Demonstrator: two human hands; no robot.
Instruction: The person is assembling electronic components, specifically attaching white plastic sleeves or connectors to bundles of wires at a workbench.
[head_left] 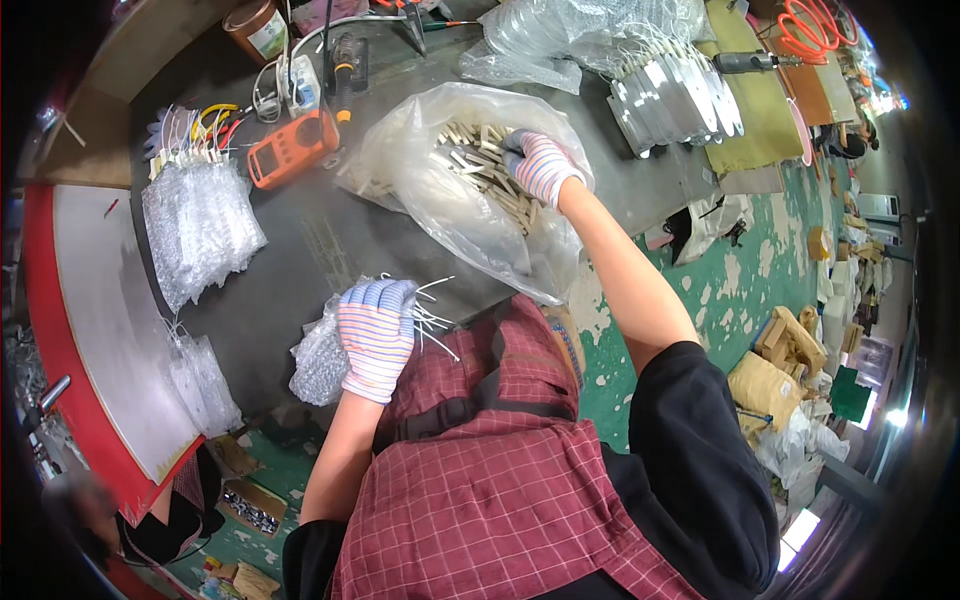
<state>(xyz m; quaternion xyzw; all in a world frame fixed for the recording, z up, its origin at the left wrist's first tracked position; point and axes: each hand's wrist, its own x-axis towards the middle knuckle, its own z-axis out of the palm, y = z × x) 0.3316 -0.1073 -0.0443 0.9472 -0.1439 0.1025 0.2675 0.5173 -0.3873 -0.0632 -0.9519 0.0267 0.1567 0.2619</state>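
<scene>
My left hand (pixel 377 338), in a striped knit glove, is closed around a bundle wrapped in bubble wrap (pixel 318 362) at the table's near edge. Thin white wires (pixel 432 318) fan out of the bundle, to the right of the hand. A clear plastic bag (pixel 415 130) lies wide open farther up the table. Inside it is a heap of small beige stick-like pieces (pixel 480 165). My right hand (pixel 543 168), gloved alike, reaches into this bag with curled fingers among the pieces. Its fingertips are partly hidden, so what they hold cannot be made out.
Left of the bag lie an orange multimeter (pixel 293 148) and a bubble-wrapped bundle (pixel 200 225) with wires. A screwdriver (pixel 344 75) and pliers (pixel 413 25) are farther back. Several white metal plates (pixel 675 100) lie at the back right. A red-edged board (pixel 105 330) stands at the left.
</scene>
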